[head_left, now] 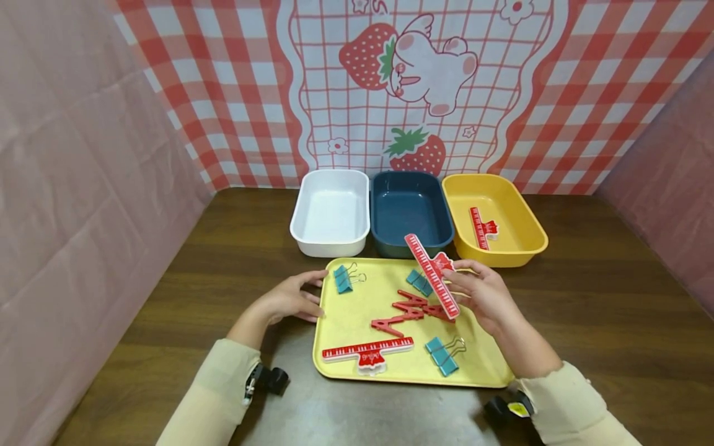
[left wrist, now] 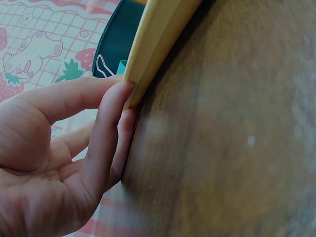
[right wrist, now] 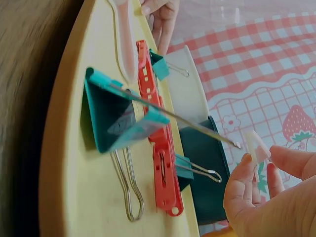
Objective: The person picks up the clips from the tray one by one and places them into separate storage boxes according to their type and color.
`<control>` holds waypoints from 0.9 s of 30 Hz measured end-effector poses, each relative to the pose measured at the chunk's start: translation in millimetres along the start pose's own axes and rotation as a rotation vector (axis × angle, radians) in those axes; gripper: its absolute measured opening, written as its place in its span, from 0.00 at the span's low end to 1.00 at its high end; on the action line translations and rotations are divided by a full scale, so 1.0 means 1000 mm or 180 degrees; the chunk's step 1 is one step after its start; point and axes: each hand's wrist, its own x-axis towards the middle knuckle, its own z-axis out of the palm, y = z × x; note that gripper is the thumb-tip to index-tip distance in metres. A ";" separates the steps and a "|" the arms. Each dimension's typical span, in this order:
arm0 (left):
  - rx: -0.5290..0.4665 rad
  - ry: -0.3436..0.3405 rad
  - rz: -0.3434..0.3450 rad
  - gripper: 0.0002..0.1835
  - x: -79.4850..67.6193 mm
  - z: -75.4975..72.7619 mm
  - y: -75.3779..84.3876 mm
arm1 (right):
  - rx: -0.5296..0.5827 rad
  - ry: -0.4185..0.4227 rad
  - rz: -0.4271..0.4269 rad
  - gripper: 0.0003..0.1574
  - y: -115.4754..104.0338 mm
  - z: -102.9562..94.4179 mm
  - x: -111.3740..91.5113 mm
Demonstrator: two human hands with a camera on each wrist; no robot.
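Observation:
My right hand (head_left: 480, 294) pinches a red-and-white sheet clip (head_left: 432, 275) with a piano-key pattern by its handle, tilted above the tray's right part. In the right wrist view the clip (right wrist: 257, 148) shows edge-on between the fingertips. At the left rim of the yellow tray (head_left: 362, 310), my left hand (head_left: 292, 298) holds the edge, thumb on the rim and other fingers along the side. On the tray lie several red clothespins (head_left: 398, 317), a second piano-key clip (head_left: 368, 352) at the front, and teal binder clips (head_left: 442, 356) at front right, back left and back right.
Behind the tray stand a white bin (head_left: 330, 241), a dark blue bin (head_left: 409, 244) and a yellow bin (head_left: 499, 255) side by side. Another piano-key clip (head_left: 481, 229) lies in the yellow bin. A checked cloth (head_left: 240, 93) hangs behind the wooden table (head_left: 223, 241).

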 end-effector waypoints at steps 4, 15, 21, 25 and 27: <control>-0.0026 -0.0007 0.0012 0.44 0.000 0.000 -0.001 | 0.0074 0.0007 -0.0049 0.06 0.000 -0.005 0.000; -0.0024 -0.0014 -0.0001 0.44 0.000 0.000 0.000 | 0.0098 0.0115 -0.0056 0.06 -0.001 -0.013 -0.002; -0.0014 -0.0010 -0.0006 0.44 0.000 0.000 0.000 | 0.0237 0.0120 -0.0118 0.05 -0.002 -0.018 -0.002; -0.0020 -0.0008 -0.0012 0.44 0.000 -0.001 0.000 | 0.0293 0.0120 -0.0131 0.05 -0.003 -0.020 -0.003; -0.0025 -0.0017 -0.0013 0.44 0.001 -0.001 0.000 | 0.0324 0.0124 -0.0121 0.05 -0.003 -0.021 -0.004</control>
